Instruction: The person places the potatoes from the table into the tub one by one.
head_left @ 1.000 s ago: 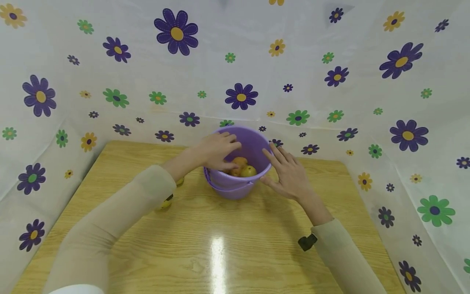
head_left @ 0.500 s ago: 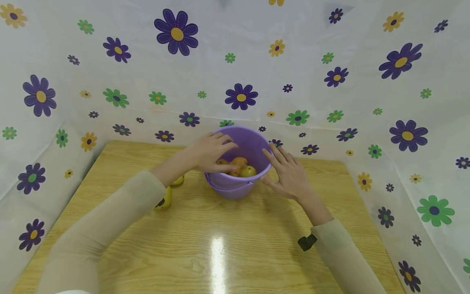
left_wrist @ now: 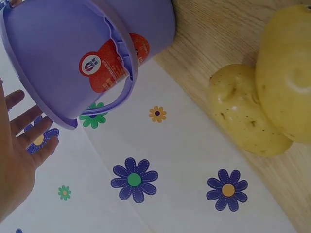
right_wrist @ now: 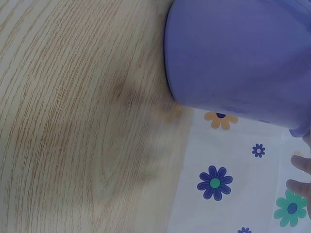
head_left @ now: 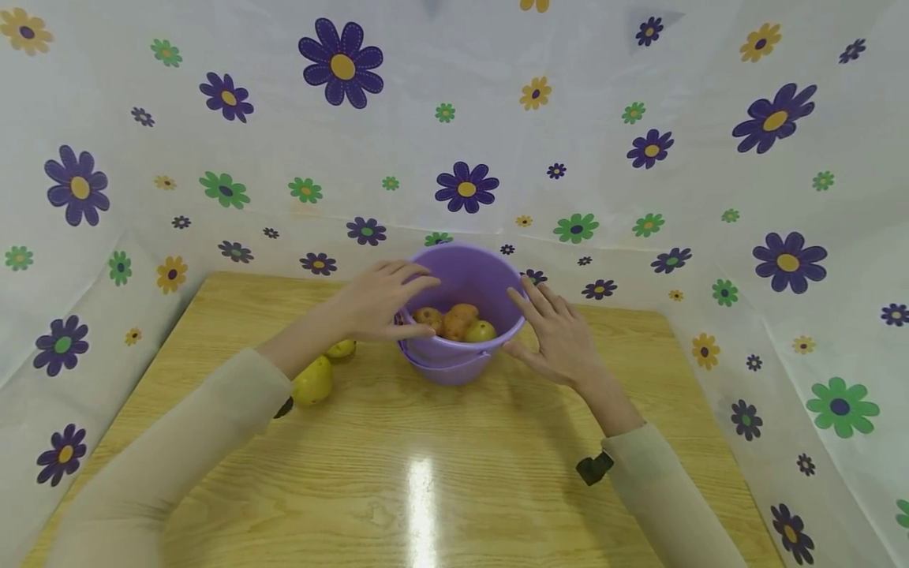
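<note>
A purple bucket (head_left: 454, 372) stands upright on the wooden table, its handle hanging at the near side. Inside lie brownish-orange potato-like pieces (head_left: 461, 317) and a smooth yellow-green round fruit (head_left: 480, 331). My left hand (head_left: 379, 300), also seen in the left wrist view, is at the bucket's left rim, fingers spread and holding nothing; whether it touches the rim I cannot tell. My right hand (head_left: 561, 339) rests at the right rim with extended fingers. Left of the bucket lie a larger yellow rounded piece of produce (head_left: 314, 383) and a smaller spotted one (left_wrist: 243, 107).
The wooden table (head_left: 426, 442) reaches to a white flowered cloth (head_left: 398, 142) that hangs behind and along both sides. A dark strap (head_left: 593, 468) is on the right wrist. The bucket stands near the table's back edge.
My left hand has drawn out of the bucket to the left, uncovering more of its contents and the yellow produce on the table. The right hand and bucket have stayed put.
</note>
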### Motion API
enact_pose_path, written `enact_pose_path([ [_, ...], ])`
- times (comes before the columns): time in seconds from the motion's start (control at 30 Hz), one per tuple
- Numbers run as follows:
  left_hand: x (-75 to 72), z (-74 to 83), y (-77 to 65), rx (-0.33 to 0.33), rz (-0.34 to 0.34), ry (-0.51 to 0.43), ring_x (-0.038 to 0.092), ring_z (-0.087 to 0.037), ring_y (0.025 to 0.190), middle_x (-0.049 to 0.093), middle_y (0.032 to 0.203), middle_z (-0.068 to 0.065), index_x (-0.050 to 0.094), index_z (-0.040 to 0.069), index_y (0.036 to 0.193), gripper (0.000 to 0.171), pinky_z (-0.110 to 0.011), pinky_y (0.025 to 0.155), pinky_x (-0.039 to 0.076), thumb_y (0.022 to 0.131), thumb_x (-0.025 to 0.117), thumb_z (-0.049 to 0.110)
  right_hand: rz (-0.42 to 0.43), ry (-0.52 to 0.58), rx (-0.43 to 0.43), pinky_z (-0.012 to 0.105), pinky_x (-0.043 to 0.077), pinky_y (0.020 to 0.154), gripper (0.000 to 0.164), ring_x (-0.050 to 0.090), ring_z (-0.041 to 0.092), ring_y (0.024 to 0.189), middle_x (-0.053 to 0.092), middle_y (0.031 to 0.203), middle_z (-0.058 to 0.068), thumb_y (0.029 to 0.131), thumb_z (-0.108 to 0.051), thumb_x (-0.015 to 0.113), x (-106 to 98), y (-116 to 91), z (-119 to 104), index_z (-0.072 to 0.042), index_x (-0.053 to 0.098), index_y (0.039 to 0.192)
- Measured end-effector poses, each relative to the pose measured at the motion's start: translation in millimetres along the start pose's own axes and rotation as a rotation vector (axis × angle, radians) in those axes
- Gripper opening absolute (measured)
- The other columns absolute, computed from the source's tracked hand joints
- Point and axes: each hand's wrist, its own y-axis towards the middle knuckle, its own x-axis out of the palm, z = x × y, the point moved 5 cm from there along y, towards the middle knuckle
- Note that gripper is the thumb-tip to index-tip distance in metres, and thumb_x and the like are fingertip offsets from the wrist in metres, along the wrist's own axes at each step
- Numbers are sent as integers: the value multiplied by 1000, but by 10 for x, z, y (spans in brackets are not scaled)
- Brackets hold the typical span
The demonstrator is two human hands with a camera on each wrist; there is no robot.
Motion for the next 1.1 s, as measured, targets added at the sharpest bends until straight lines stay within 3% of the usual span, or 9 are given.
enact_pose_path([
  [0.47,-35,-87,-386,-72,51,-19,47,-42,149,50,160,-18,46,11,157,87,-63,125,37,94,64,67,-2,0,-1,65,36,125,103,32,42,159,21,178,7,92,-92,14,-10,-8,10,-24,27,168],
  [0.63,-31,-106,-547,-59,100,-40,50,-41,146,53,158,-17,49,10,155,86,-64,123,40,90,72,62,0,0,0,64,36,125,105,31,41,160,22,178,8,91,-93,11,-10,-7,7,-24,27,168],
  [0.83,-27,-101,-736,-23,117,-18,51,-41,144,53,157,-17,50,8,155,87,-63,122,41,90,70,64,2,-3,0,64,36,125,107,32,42,159,22,178,8,90,-94,8,-11,-4,4,-23,28,168],
  [1.1,-1,-149,-971,28,207,-2,57,-40,138,60,149,-19,55,5,150,85,-62,116,47,90,70,64,6,-16,-5,63,36,126,107,32,41,160,22,178,7,90,-94,8,-6,4,-7,-24,27,168],
])
